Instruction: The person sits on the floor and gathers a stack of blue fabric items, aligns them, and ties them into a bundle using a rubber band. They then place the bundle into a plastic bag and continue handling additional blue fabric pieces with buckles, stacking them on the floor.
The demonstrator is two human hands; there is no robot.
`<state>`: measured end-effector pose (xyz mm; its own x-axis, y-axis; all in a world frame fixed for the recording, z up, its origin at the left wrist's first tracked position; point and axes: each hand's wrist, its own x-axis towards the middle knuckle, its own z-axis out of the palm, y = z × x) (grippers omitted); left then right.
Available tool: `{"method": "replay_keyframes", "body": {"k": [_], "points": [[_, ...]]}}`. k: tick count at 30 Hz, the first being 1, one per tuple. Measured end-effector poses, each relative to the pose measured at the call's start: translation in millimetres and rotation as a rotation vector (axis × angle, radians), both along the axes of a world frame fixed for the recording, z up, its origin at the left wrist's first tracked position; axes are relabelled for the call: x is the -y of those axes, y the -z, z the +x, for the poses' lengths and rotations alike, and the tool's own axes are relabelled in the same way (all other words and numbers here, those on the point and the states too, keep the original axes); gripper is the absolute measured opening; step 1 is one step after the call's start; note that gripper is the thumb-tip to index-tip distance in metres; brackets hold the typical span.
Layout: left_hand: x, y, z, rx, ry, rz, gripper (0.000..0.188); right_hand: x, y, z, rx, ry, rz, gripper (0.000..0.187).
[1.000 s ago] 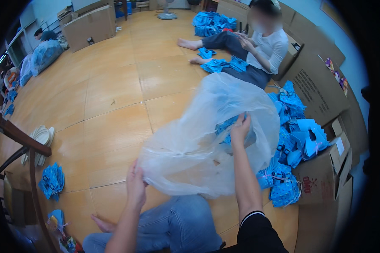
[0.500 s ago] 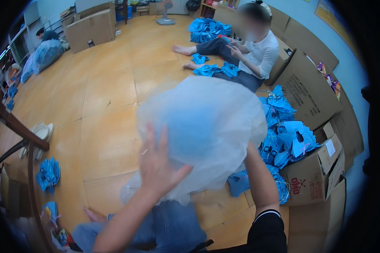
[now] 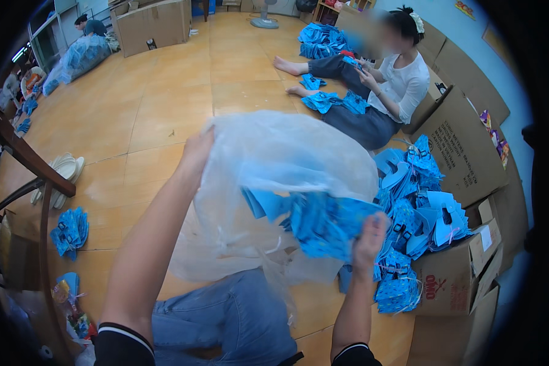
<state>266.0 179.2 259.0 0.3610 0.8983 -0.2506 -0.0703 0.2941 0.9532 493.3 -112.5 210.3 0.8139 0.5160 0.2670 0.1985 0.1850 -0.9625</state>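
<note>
Pinching the blue bundle (image 3: pixel 323 227) by its right end between the fingers of the nearer right hand (image 3: pixel 368 243), with its long axis leading left across the mouth of the bag (image 3: pixel 287 137), and apparently gripping the bag's left edge in the half-hidden left hand (image 3: pixel 195 152)!

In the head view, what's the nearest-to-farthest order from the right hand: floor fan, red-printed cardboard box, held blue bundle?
1. Blue bundle, in the right hand's grip.
2. Red-printed cardboard box, to its right.
3. Floor fan, across the room, at the top.
</note>
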Motion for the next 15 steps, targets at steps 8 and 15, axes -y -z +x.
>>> {"method": "replay_keyframes", "body": {"k": [8,15], "points": [[-56.1,39.7,94.6,0.354,-0.144,-0.235,0.036,-1.6,-79.7,61.2,-0.037,-0.133,0.170,0.025],[-104.7,34.7,77.1,0.509,-0.279,-0.403,0.033,23.9,-77.8,91.4,-0.447,-0.240,0.535,0.021]]}}
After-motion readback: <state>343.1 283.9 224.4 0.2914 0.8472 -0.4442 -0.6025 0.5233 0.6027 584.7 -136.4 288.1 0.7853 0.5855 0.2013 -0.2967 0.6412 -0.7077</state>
